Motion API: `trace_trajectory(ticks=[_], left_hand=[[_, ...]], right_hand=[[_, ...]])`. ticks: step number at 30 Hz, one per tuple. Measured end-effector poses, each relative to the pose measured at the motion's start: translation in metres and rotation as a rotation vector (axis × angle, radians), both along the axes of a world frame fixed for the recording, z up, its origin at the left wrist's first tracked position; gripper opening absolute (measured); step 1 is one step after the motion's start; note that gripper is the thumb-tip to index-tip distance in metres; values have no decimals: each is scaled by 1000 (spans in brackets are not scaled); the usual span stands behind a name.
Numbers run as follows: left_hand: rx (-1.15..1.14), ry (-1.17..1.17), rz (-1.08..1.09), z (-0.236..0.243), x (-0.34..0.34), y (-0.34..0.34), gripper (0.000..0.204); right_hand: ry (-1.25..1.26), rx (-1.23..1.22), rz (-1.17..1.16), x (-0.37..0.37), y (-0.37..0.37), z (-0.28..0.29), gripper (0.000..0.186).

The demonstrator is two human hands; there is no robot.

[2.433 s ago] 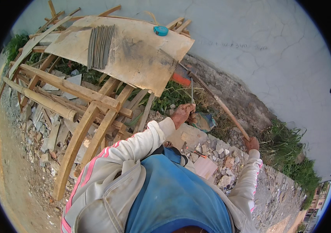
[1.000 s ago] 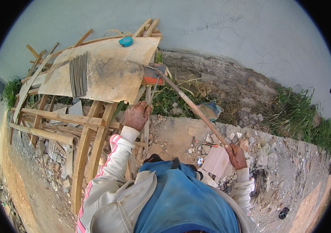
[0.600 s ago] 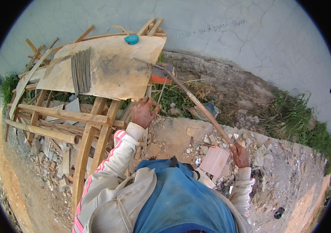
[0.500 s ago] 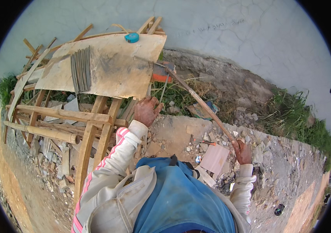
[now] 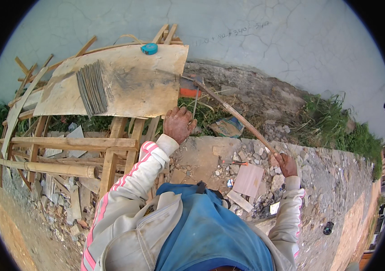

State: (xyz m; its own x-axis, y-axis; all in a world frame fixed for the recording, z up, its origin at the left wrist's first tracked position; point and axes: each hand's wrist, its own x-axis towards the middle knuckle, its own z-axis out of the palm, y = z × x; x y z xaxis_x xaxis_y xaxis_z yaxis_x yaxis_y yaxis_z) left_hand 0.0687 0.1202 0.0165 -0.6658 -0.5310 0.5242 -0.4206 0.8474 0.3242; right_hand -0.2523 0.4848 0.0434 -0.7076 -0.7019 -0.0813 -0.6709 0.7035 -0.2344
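My right hand (image 5: 286, 164) is closed around the near end of a long rusty bar (image 5: 242, 118). The bar slants up and left to the right end of a worn wooden board (image 5: 142, 92). There its far end meets a thin metal rod (image 5: 195, 105), which points down toward my left hand. A straight thin rod (image 5: 167, 72) lies on the board by the same spot. Against the board's near right corner is my left hand (image 5: 179, 124), fingers curled; whatever is under them is hidden. A bundle of thin grey rods (image 5: 92, 88) lies on the board's left half.
A blue tape measure (image 5: 149, 49) sits at the board's far edge. Rough timber legs (image 5: 109, 169) and a bamboo pole (image 5: 52, 167) stand left of me. Rubble covers the ground, with a pinkish tile (image 5: 248, 180) and an orange-handled tool (image 5: 235, 162). A cracked grey wall (image 5: 246, 40) rises behind.
The view has turned slightly, so the board and timbers appear shifted left and lower. Both hands keep nearly the same places against the board and the bar.
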Motion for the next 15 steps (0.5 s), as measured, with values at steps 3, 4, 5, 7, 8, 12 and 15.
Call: trace_trajectory(ticks=[3, 4, 5, 7, 8, 12, 15], left_hand=[[-101, 19, -35, -1, 3, -9, 24], [-140, 45, -49, -1, 4, -13, 25], [-180, 70, -63, -1, 6, -16, 26], [-185, 83, -93, -1, 10, -21, 26], [-188, 89, -110, -1, 12, -23, 26], [-75, 17, -128, -5, 22, -37, 26], [-84, 25, -181, -8, 28, -48, 27]], right_hand=[[48, -9, 7, 12, 1, -6, 68], [60, -37, -6, 15, 3, -5, 68], [56, -20, -35, 18, 3, -3, 68], [33, -23, -76, 32, 5, -1, 68], [18, -43, -86, 40, 6, 0, 69], [64, -4, -136, 76, 8, -6, 69], [80, -10, -155, 98, 11, -12, 71]])
